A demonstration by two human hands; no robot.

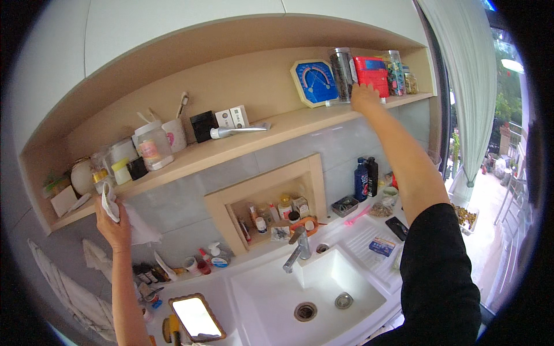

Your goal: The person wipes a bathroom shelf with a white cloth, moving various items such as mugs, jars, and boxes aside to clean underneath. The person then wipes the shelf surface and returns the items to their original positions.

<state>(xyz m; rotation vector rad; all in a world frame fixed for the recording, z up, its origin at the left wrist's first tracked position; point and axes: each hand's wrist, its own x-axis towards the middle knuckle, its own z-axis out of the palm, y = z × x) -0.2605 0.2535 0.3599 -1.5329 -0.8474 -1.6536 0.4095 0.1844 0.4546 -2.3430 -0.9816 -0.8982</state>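
On the left, my left hand (113,222) grips a white cloth (140,225) just below the wooden shelf (225,145), near a clear jar with a yellow lid. My raised right hand (365,96) is at the right part of the shelf, in front of a red box (371,73) and beside a tall clear jar with dark contents (343,75). Its fingertips overlap the box and jar; whether it holds anything cannot be told. A blue dial gauge (316,83) leans left of that jar. Farther along the shelf lie a silver tube (238,130), small boxes and a toothbrush cup (175,133).
Beneath the shelf is a white sink (311,298) with a metal faucet (299,250). Small bottles fill a wall niche (264,216). A lit phone (197,318) lies left of the basin. Dark bottles (365,179) stand at the right rear, and a curtain (471,95) hangs beside the opening.
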